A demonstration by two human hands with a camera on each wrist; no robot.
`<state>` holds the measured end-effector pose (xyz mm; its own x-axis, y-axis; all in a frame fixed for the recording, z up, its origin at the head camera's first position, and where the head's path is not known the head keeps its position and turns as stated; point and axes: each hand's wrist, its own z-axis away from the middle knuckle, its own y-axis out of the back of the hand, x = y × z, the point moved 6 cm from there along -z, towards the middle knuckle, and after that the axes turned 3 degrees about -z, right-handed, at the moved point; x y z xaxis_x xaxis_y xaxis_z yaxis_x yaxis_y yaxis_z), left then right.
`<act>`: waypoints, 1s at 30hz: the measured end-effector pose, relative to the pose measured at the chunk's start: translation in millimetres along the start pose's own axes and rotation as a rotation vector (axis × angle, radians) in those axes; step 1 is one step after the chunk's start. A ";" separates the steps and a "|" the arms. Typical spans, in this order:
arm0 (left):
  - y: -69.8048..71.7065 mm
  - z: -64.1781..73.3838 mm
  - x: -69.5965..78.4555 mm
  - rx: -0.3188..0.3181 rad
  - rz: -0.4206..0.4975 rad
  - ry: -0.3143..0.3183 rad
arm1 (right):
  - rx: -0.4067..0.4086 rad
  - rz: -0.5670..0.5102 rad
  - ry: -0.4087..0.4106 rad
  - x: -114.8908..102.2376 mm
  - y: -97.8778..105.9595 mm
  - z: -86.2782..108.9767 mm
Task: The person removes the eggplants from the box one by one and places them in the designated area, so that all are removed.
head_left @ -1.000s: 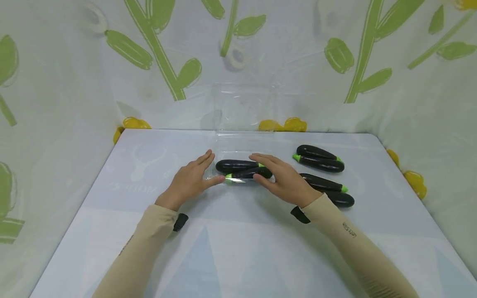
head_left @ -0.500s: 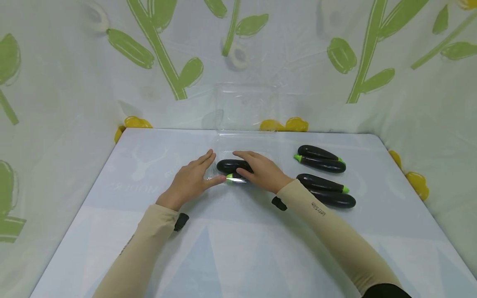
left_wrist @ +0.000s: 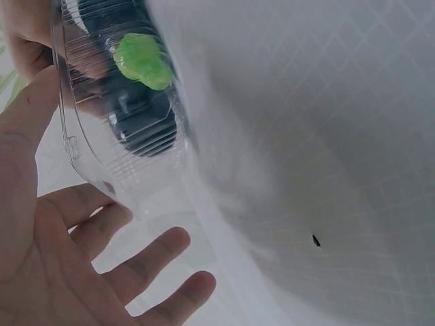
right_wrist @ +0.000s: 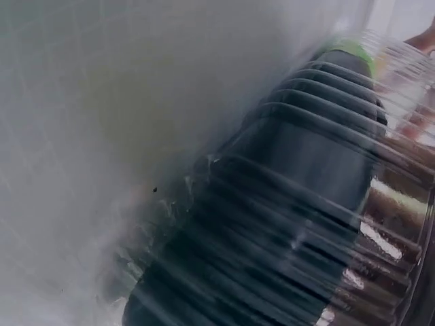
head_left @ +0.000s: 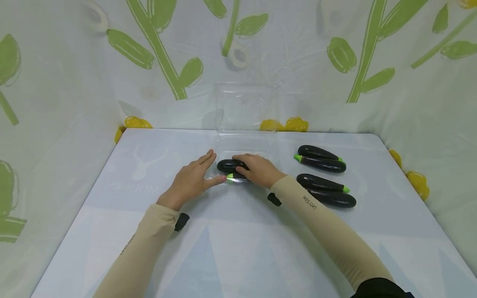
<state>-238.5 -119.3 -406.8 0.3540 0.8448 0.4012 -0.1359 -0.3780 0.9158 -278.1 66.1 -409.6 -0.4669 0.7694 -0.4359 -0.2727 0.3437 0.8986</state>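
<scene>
Two dark eggplants lie side by side in a clear plastic clamshell box (head_left: 247,144) at the table's far middle. My right hand (head_left: 258,170) reaches into the box, thumb and fingers around the back eggplant (head_left: 225,166); its right part is hidden under the hand. The front eggplant (head_left: 238,176) shows a green stem end by the front wall. My left hand (head_left: 189,182) is at the box's front left corner, fingers spread and fairly straight. In the left wrist view, the thumb (left_wrist: 41,102) touches the box rim.
The box's clear lid (head_left: 246,105) stands raised against the patterned curtain behind. Two pairs of eggplants lie to the right, a far pair (head_left: 321,164) and a nearer pair (head_left: 329,198). The white table (head_left: 223,248) extends toward me.
My right hand has moved left from the box's right side to over the eggplants, then lowered onto them. My left hand stays at the left corner.
</scene>
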 end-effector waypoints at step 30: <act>3.2 1.7 2.2 -0.006 -0.007 0.008 | 0.256 0.129 0.175 -14.5 21.3 17.3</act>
<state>-236.6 -119.4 -403.1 0.3472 0.8505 0.3951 -0.1389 -0.3700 0.9186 -262.7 71.6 -383.2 -0.6269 0.7190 -0.3001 0.0078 0.3909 0.9204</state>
